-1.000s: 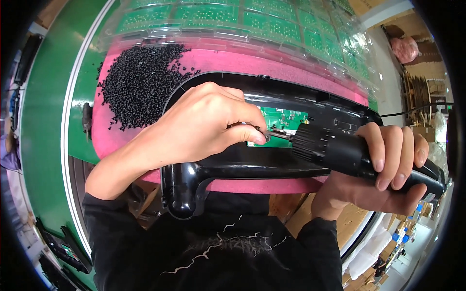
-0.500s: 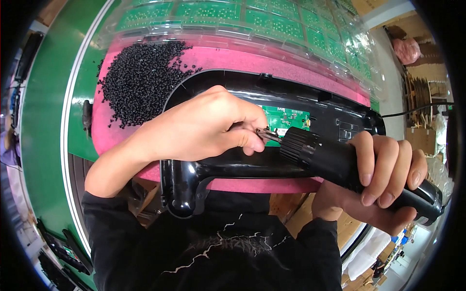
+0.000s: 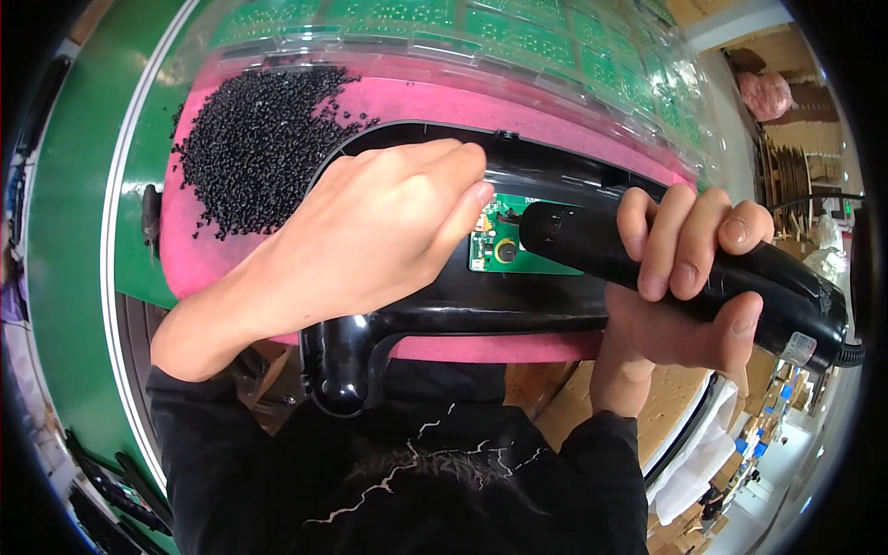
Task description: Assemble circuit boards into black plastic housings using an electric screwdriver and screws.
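My right hand [image 3: 689, 254] grips a black electric screwdriver [image 3: 592, 245], its fingers wrapped over the barrel. The tool slants down leftward, its nose over a green circuit board [image 3: 504, 252] with a round black part on it. That board lies inside a black plastic housing [image 3: 462, 319], an open shell with a short rounded leg at the near left. Just left of the board hovers my left hand [image 3: 398, 208], closed with fingers curled in; whatever they hold is hidden. At the screwdriver's nose, the bit and what it touches are hard to make out.
A heap of small black screws [image 3: 254, 153] lies left of the housing on a pink mat [image 3: 398, 92]. Behind it stand clear plastic trays [image 3: 444, 46] of green circuit boards. A slim dark tool [image 3: 151, 222] rests on the green table [image 3: 79, 277]. Cardboard boxes sit at right.
My left hand has drawn back from the screwdriver's bit, leftward and up, its fingers now curled. The screwdriver's nose has moved left and up over the board, and its back end has risen.
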